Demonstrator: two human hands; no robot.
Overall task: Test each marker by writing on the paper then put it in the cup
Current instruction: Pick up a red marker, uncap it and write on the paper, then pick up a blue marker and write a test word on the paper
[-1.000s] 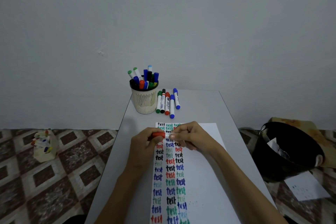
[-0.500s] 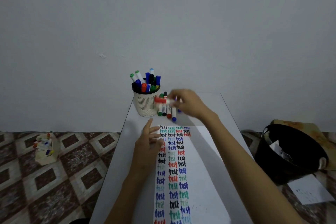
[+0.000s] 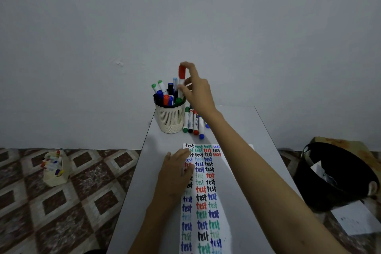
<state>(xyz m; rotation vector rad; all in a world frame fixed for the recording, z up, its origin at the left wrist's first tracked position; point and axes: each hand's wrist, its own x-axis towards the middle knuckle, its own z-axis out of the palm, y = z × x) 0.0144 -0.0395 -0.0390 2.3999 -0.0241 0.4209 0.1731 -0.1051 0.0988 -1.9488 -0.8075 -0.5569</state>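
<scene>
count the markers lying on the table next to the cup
5, side by side right of the cup: green marker, black marker, red marker, blue marker, and a second blue marker mostly hidden behind the right forearm. More may be hidden there.

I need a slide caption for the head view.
Right hand holds red-capped marker over the cup; left hand rests on paper.

One camera sits on the person's head (a wide view), looking forward and down at the table, near the paper, the cup farther off
</scene>
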